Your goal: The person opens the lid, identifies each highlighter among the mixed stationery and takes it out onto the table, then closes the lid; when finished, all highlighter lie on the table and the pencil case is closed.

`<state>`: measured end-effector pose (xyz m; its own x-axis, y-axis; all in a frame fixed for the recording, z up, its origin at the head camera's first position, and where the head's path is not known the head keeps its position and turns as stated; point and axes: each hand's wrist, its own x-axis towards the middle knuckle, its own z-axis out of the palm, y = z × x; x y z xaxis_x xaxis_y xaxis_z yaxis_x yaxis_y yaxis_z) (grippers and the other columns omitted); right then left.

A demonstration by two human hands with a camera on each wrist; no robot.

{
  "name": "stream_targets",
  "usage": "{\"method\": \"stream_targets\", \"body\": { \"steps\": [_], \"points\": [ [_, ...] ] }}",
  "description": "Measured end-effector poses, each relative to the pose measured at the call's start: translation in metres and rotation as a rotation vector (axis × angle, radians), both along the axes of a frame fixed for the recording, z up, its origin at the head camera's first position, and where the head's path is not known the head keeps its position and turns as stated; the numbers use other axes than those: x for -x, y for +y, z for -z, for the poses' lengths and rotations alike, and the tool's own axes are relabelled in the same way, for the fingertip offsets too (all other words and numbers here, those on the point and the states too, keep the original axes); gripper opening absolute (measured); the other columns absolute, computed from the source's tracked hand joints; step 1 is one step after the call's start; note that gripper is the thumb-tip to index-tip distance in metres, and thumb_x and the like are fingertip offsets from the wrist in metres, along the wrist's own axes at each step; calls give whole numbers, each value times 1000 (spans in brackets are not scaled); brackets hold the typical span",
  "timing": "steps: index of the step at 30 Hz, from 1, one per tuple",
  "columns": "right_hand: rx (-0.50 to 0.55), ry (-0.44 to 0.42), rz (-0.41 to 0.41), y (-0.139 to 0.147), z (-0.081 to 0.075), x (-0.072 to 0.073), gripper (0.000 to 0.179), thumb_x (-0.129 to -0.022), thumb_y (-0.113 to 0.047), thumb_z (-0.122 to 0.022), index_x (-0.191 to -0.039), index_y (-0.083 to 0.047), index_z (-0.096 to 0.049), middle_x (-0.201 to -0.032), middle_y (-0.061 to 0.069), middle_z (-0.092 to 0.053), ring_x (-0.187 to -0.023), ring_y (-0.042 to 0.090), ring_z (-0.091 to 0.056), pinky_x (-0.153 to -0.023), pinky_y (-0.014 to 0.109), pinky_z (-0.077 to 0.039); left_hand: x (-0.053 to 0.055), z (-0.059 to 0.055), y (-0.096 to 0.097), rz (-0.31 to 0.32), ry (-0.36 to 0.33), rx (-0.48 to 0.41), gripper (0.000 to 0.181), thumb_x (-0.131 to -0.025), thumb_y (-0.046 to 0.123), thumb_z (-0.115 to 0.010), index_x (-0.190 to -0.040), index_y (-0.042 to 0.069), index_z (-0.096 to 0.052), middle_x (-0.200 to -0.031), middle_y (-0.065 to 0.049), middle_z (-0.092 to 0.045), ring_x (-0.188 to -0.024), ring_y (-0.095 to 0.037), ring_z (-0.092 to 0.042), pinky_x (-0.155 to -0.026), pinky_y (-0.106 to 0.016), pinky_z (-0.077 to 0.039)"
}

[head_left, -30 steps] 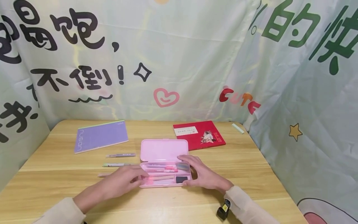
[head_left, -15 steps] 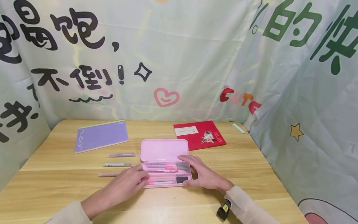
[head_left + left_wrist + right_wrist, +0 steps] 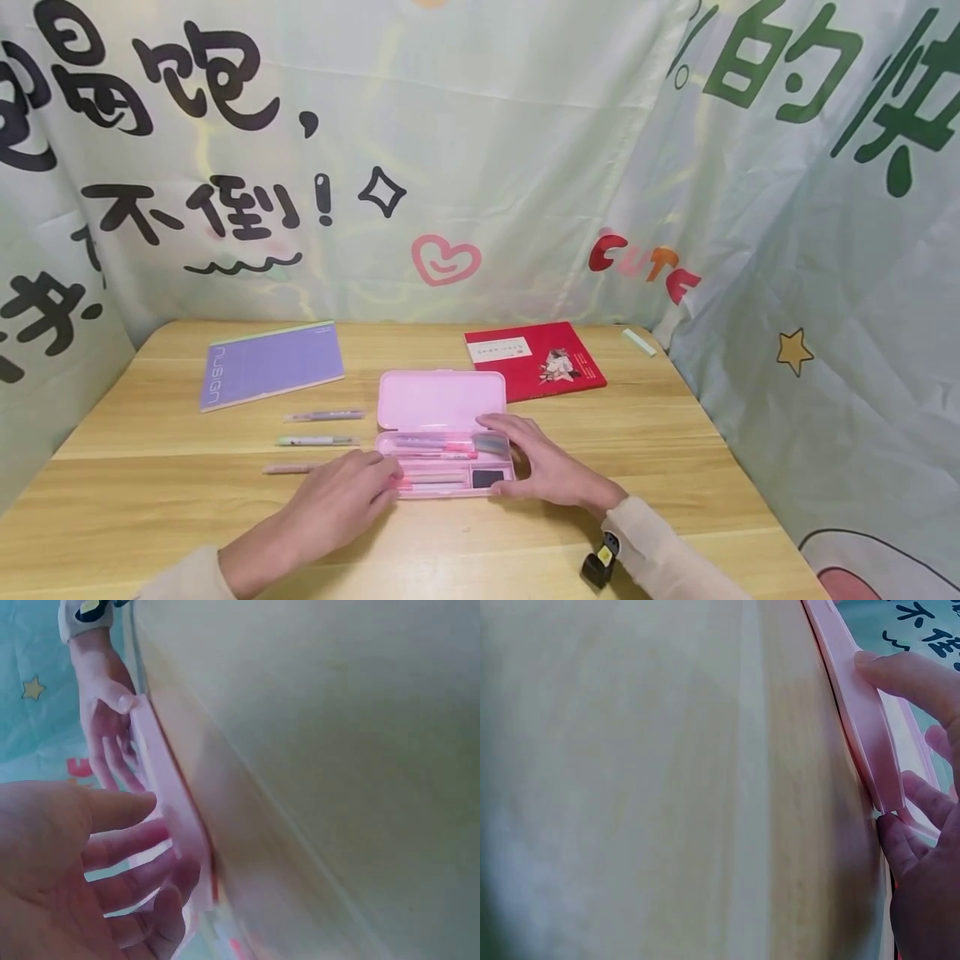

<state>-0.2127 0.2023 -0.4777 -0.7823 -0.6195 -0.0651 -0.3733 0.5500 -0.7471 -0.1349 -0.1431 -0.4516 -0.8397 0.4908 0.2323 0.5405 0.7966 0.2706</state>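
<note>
A pink pencil case (image 3: 441,400) lies with its lid raised, pens (image 3: 435,456) and a small dark block (image 3: 487,479) inside. My right hand (image 3: 551,471) holds its right end, thumb at the front wall and fingers round the end and back. In the right wrist view the thumb presses the case's pink wall (image 3: 862,705). Over the left end is my left hand (image 3: 330,500), its fingertips right at the rim and covering the pens' left ends. Seen from the left wrist, that hand's fingers (image 3: 127,847) curve loosely beside the case wall (image 3: 176,787), with nothing pinched.
Three pens lie left of the case: a grey one (image 3: 326,415), a green-capped one (image 3: 318,441) and a brownish one (image 3: 288,469). Behind are a purple notebook (image 3: 273,365) and a red booklet (image 3: 536,362). A pale green strip (image 3: 639,342) sits near the far right corner.
My left hand has shifted slightly right and toward me along the case's left end, uncovering more of the two nearer loose pens. The right hand keeps its hold on the case.
</note>
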Motion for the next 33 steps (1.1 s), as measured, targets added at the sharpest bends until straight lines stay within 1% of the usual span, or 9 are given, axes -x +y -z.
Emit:
{"method": "stream_targets", "body": {
  "steps": [3,8,11,14,18,23,29,31,33],
  "points": [
    [-3,-7,3,0,0,0,94,-87,-46,-89,-165,-49,-36,-176,-6,-31,-157,29,-29,-124,74,-34,0,1,-1,-1,14,-22,11,-98,15,-81,-107,19,-76,-90,11,-67,-79,-7,-61,-66,-26,-52],
    [-13,-24,13,0,1,0,94,-86,-48,-90,-163,-54,-36,-175,-10,-31,-157,25,-28,-125,72,-34,4,5,-3,29,-8,-84,11,-100,9,-78,-103,20,-77,-89,13,-58,-77,-3,-49,-66,-24,-46],
    [-12,-28,20,0,1,0,95,-86,-49,-90,-163,-54,-36,-175,-9,-31,-157,26,-28,-124,73,-34,5,6,-3,49,-19,-95,9,-103,12,-75,-103,20,-78,-89,13,-54,-78,-3,-46,-67,-23,-45],
    [-9,-25,19,1,1,0,95,-86,-48,-90,-164,-52,-36,-175,-7,-31,-157,28,-28,-124,74,-34,6,7,-3,55,-10,-101,7,-103,13,-75,-105,19,-79,-89,13,-56,-79,-3,-50,-68,-24,-49],
    [-7,-14,9,1,0,0,94,-88,-48,-88,-165,-48,-36,-176,-3,-31,-157,31,-29,-123,75,-35,8,6,-6,56,0,-118,13,-98,9,-80,-105,19,-78,-93,13,-63,-83,-3,-58,-71,-26,-55],
    [-4,-10,6,1,0,0,93,-88,-47,-88,-166,-47,-36,-176,-3,-32,-157,31,-29,-122,76,-35,11,5,-11,57,-20,-162,18,-95,7,-82,-107,19,-78,-94,12,-68,-83,-2,-60,-72,-25,-57],
    [-16,-7,11,0,1,0,94,-87,-49,-89,-165,-50,-35,-176,-6,-31,-157,28,-29,-124,73,-35,15,-3,-32,15,-36,-218,20,-97,10,-81,-113,22,-79,-104,13,-72,-88,0,-64,-77,-26,-60],
    [-17,-6,12,0,1,0,94,-87,-49,-89,-165,-50,-35,-176,-6,-31,-157,28,-29,-124,73,-34,16,-5,-44,-1,-9,-234,22,-96,10,-82,-114,23,-79,-110,12,-74,-92,0,-67,-80,-27,-62],
    [-12,-3,9,1,0,0,94,-88,-49,-89,-165,-49,-36,-176,-4,-31,-157,29,-29,-124,74,-34,17,-6,-59,-17,48,-246,25,-95,10,-83,-114,25,-79,-111,12,-75,-91,1,-65,-79,-27,-61]
  ]
}}
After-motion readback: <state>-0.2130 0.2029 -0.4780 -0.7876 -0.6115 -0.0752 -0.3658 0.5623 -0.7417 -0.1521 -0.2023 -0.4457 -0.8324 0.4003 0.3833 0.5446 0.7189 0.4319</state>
